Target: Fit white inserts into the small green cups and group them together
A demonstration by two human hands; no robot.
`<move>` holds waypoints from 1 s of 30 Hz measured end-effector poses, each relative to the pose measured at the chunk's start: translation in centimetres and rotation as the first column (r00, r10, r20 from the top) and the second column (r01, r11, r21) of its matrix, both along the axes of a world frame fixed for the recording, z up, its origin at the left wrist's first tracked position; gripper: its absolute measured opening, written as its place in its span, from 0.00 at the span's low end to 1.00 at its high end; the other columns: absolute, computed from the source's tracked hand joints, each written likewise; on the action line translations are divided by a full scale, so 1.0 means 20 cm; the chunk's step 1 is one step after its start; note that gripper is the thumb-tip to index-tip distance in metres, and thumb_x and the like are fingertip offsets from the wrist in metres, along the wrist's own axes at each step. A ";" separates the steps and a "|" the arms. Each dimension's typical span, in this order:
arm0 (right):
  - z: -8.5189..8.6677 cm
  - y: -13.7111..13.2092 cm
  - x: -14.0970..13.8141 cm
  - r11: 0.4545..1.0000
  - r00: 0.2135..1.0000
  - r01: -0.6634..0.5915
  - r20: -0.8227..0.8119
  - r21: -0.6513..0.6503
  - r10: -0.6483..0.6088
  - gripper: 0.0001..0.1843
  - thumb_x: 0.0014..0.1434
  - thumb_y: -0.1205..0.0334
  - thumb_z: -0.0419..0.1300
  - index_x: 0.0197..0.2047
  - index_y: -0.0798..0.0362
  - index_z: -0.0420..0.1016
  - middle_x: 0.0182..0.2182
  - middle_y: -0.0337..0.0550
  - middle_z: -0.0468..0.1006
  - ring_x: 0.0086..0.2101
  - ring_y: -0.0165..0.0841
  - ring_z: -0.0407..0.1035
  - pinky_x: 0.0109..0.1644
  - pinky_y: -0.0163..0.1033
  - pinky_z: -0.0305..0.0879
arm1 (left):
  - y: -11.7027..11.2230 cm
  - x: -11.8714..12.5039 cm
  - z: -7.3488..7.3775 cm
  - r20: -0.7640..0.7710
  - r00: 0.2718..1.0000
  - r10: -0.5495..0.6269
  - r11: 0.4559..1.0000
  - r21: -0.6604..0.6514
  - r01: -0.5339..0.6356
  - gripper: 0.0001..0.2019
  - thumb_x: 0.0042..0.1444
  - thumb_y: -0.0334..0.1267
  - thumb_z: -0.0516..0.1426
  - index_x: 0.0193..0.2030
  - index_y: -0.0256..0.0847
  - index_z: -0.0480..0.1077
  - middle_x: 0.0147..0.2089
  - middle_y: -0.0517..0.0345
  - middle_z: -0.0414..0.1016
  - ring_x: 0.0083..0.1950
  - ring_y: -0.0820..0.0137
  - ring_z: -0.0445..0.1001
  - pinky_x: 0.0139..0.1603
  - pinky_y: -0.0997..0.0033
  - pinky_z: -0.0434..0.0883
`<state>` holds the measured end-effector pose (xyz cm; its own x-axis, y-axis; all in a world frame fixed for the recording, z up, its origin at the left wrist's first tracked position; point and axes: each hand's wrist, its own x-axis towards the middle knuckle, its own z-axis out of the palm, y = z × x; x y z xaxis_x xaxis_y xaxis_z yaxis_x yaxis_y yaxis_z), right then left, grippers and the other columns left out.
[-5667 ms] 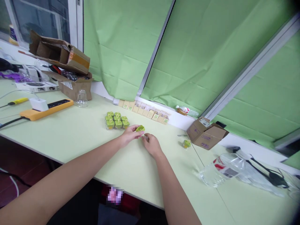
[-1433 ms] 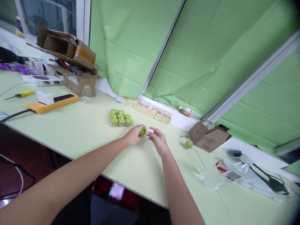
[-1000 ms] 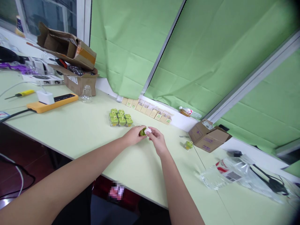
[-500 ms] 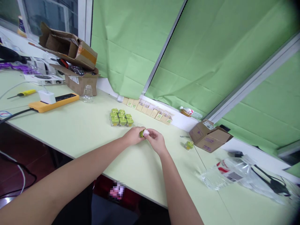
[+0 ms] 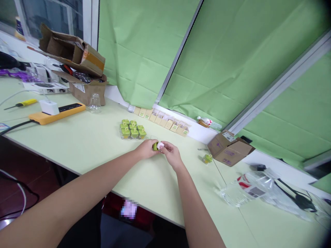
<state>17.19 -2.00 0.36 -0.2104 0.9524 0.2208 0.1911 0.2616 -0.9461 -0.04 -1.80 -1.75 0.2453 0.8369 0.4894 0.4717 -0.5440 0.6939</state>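
Past the little green-topped jars (image 5: pixel 133 131), the left hand (image 5: pixel 146 149) grips a green cap (image 5: pixel 155 146) over the table (image 5: pixel 152 182), a small white piece (image 5: pixel 160 145) at its open side is pinched by the right hand (image 5: pixel 171 155), and a lone jar (image 5: pixel 207 158) sits farther right.

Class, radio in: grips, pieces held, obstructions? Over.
Left grip on green piece. Right grip on white piece, at green one's mouth. Green-topped containers beyond left grip, not between grips.
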 end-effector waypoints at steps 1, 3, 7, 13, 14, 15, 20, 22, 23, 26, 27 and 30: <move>0.00 0.00 0.00 1.000 1.000 0.006 -0.012 -0.011 -0.006 0.24 0.47 0.48 0.69 0.45 0.51 0.79 0.40 0.46 0.82 0.40 0.38 0.75 0.45 0.45 0.73 | 0.00 0.00 0.00 -0.001 1.000 0.000 1.000 0.003 0.000 0.12 0.50 0.45 0.63 0.35 0.39 0.70 0.31 0.60 0.73 0.31 0.71 0.67 0.30 0.73 0.60; 0.01 -0.01 0.00 1.000 1.000 0.008 -0.020 -0.023 -0.009 0.25 0.46 0.47 0.70 0.45 0.52 0.79 0.40 0.46 0.82 0.40 0.38 0.75 0.45 0.45 0.73 | -0.01 0.00 0.01 -0.002 1.000 -0.005 1.000 0.016 0.005 0.13 0.50 0.46 0.63 0.34 0.39 0.70 0.31 0.60 0.72 0.31 0.71 0.67 0.30 0.72 0.60; 0.03 -0.02 0.00 1.000 1.000 -0.004 -0.013 -0.026 0.003 0.25 0.46 0.47 0.70 0.45 0.51 0.79 0.42 0.46 0.82 0.41 0.38 0.75 0.47 0.46 0.73 | -0.01 -0.01 0.01 0.001 1.000 -0.010 0.999 0.031 0.010 0.12 0.50 0.45 0.63 0.35 0.40 0.71 0.32 0.59 0.72 0.33 0.70 0.67 0.32 0.72 0.61; 0.04 -0.02 0.01 1.000 1.000 0.003 -0.016 -0.008 -0.003 0.24 0.45 0.49 0.71 0.44 0.52 0.80 0.42 0.46 0.82 0.40 0.38 0.76 0.49 0.48 0.73 | 0.00 -0.01 0.01 -0.019 1.000 0.001 0.998 0.059 0.000 0.11 0.52 0.43 0.62 0.38 0.41 0.71 0.36 0.57 0.74 0.37 0.68 0.71 0.36 0.71 0.64; 0.04 -0.02 0.01 1.000 1.000 0.004 -0.011 -0.003 -0.004 0.24 0.45 0.50 0.71 0.44 0.52 0.80 0.42 0.46 0.82 0.40 0.38 0.76 0.50 0.48 0.73 | 0.00 -0.01 0.01 -0.027 1.000 0.003 0.998 0.066 -0.002 0.11 0.52 0.43 0.62 0.39 0.41 0.71 0.36 0.57 0.74 0.38 0.67 0.71 0.37 0.70 0.65; 0.04 -0.01 0.01 1.000 1.000 0.005 -0.004 0.002 -0.005 0.24 0.45 0.50 0.71 0.44 0.52 0.80 0.42 0.46 0.82 0.40 0.38 0.76 0.50 0.48 0.73 | 0.00 -0.01 0.00 -0.036 0.999 0.007 0.997 0.072 -0.004 0.11 0.52 0.42 0.62 0.40 0.41 0.71 0.38 0.57 0.75 0.39 0.66 0.72 0.39 0.70 0.65; 0.05 -0.02 0.02 1.000 0.999 -0.007 0.045 0.030 0.006 0.24 0.46 0.50 0.70 0.45 0.51 0.80 0.42 0.46 0.83 0.41 0.40 0.77 0.50 0.49 0.73 | 0.01 0.00 -0.01 -0.088 0.995 0.046 0.997 0.069 -0.040 0.15 0.53 0.40 0.62 0.47 0.43 0.71 0.43 0.53 0.75 0.44 0.63 0.73 0.44 0.67 0.68; 0.04 -0.02 0.01 0.999 0.998 -0.012 0.068 0.040 0.009 0.24 0.46 0.50 0.70 0.46 0.51 0.79 0.42 0.46 0.83 0.40 0.41 0.77 0.50 0.50 0.73 | 0.01 0.00 -0.02 -0.106 0.993 0.058 0.997 0.065 -0.051 0.15 0.53 0.40 0.61 0.48 0.43 0.71 0.44 0.52 0.75 0.44 0.62 0.73 0.44 0.66 0.68; 0.03 -0.02 0.01 0.999 0.996 -0.013 0.084 0.048 0.009 0.24 0.47 0.50 0.70 0.47 0.51 0.79 0.42 0.46 0.83 0.40 0.41 0.77 0.51 0.51 0.73 | 0.01 0.00 -0.02 -0.112 0.992 0.059 0.997 0.063 -0.052 0.15 0.53 0.39 0.61 0.47 0.42 0.71 0.43 0.52 0.75 0.44 0.62 0.73 0.44 0.66 0.68; -0.01 -0.01 0.00 0.993 0.991 -0.008 0.137 0.118 -0.009 0.22 0.48 0.50 0.68 0.46 0.50 0.80 0.44 0.46 0.82 0.40 0.41 0.77 0.51 0.51 0.74 | 0.01 -0.01 -0.03 -0.119 0.992 0.041 0.998 0.055 -0.035 0.12 0.51 0.38 0.61 0.44 0.42 0.72 0.42 0.52 0.75 0.43 0.62 0.74 0.44 0.66 0.68; -0.02 -0.01 0.00 0.988 0.988 -0.006 0.156 0.154 -0.018 0.21 0.49 0.50 0.68 0.45 0.49 0.81 0.44 0.46 0.81 0.41 0.41 0.77 0.50 0.50 0.74 | 0.01 -0.01 -0.03 -0.116 0.993 0.032 0.998 0.053 -0.026 0.11 0.51 0.38 0.61 0.42 0.41 0.72 0.42 0.52 0.76 0.43 0.62 0.74 0.44 0.66 0.68; -0.04 -0.01 -0.01 0.973 0.976 0.001 0.210 0.230 -0.051 0.19 0.50 0.52 0.67 0.46 0.48 0.81 0.44 0.46 0.80 0.39 0.39 0.77 0.48 0.47 0.75 | 0.00 -0.01 -0.03 -0.104 0.994 0.021 0.998 0.062 -0.015 0.10 0.51 0.36 0.60 0.41 0.42 0.72 0.41 0.53 0.76 0.42 0.63 0.73 0.43 0.67 0.68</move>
